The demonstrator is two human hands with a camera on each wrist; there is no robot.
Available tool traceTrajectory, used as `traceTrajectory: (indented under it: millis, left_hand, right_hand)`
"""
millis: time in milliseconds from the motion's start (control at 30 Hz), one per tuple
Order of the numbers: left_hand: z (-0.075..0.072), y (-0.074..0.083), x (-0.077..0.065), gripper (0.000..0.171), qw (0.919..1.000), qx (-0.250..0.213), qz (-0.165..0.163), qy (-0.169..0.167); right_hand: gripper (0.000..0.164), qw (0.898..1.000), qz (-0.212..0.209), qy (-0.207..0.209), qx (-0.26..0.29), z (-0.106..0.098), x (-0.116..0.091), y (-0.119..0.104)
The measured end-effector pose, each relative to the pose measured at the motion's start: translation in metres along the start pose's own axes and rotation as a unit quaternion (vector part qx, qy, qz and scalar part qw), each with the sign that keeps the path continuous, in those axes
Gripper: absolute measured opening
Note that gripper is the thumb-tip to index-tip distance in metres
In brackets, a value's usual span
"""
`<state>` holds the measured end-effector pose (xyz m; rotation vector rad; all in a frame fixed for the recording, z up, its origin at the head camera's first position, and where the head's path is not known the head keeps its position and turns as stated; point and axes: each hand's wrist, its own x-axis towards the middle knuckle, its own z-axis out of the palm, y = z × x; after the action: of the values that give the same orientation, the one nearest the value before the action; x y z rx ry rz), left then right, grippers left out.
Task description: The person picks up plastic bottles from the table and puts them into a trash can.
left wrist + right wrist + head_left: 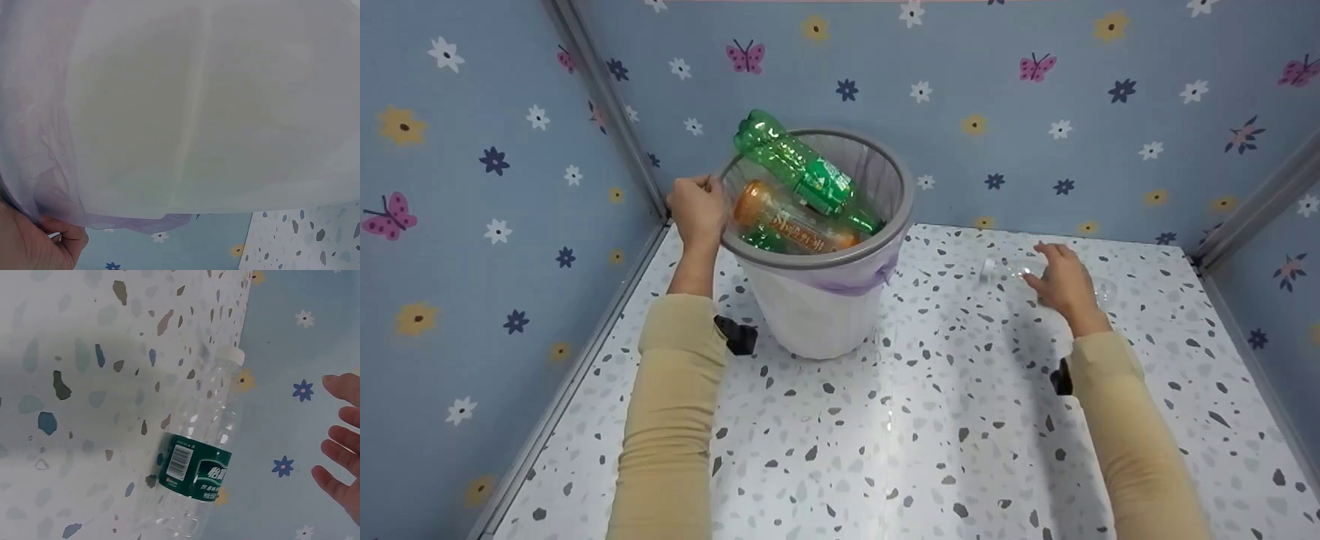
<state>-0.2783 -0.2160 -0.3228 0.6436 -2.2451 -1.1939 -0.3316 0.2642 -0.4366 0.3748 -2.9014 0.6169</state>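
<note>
A white trash bin (817, 315) with a grey rim is lined with a thin purple bag (851, 281). At the rim's left side, my left hand (699, 210) pinches the edge of the bag, as the left wrist view shows the purple film (59, 197) at its fingers. Inside the bin are a green bottle (791, 161), leaning with its base above the rim, and an orange-labelled bottle (802, 229). My right hand (1066, 285) is over a clear bottle lying on its side, fingers spread apart. That bottle (197, 467) has a white cap and dark green label.
The speckled white floor (885, 435) is bounded by blue walls (945, 90) with flowers and butterflies. Grey strips (615, 112) run along the wall corners. The bin stands near the left back corner, and the clear bottle lies near the back wall.
</note>
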Motion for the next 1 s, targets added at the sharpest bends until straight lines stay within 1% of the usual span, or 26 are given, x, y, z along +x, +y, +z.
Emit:
traceTrajectory:
  millis: [200, 433, 600, 833, 1000]
  left_hand:
    - [-0.001, 0.000, -0.001, 0.028, 1.0000, -0.004, -0.001, 0.000]
    - [-0.001, 0.000, 0.000, 0.028, 1.0000, -0.006, -0.001, -0.003]
    - [-0.001, 0.000, 0.001, 0.028, 1.0000, -0.002, -0.003, -0.007]
    - [-0.001, 0.000, 0.001, 0.028, 1.0000, -0.005, -0.001, 0.002]
    - [-0.002, 0.000, -0.001, 0.029, 0.9999, -0.014, 0.007, -0.004]
  right_hand:
    - [0.058, 0.999, 0.037, -0.038, 0.007, 0.004, -0.006, 0.020]
    - [0.066, 0.996, 0.061, -0.059, -0.004, 0.013, -0.010, 0.038]
    - [0.072, 0.994, 0.082, -0.075, -0.009, 0.018, -0.008, 0.049]
    - [0.075, 0.993, 0.083, -0.069, -0.044, 0.026, -0.008, 0.059]
    - [0.077, 0.992, 0.080, -0.067, -0.068, 0.030, -0.008, 0.066]
